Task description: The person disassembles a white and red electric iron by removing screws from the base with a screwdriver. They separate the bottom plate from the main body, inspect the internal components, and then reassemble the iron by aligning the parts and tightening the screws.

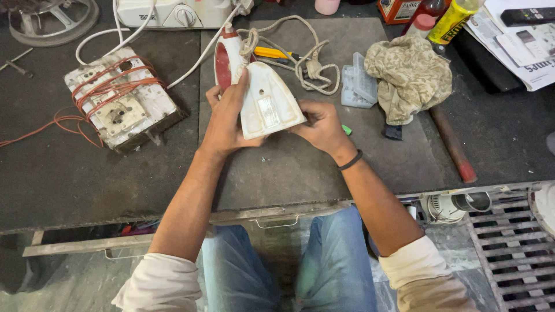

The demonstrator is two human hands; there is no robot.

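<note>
I hold the iron (263, 101) between both hands over the middle of the dark bench (69, 173), its white body tipped up toward me and its red handle on the far side. My left hand (225, 118) grips its left edge, fingers curled up along the side. My right hand (321, 124) clasps the near right corner, thumb on the white shell. The iron's cord (306, 63) loops away on the far side, over a yellow tool (269, 53). Far left lies a white box (121, 104) wound with orange wire. To the right sit a clear case (357, 86) and a crumpled rag (407, 75).
</note>
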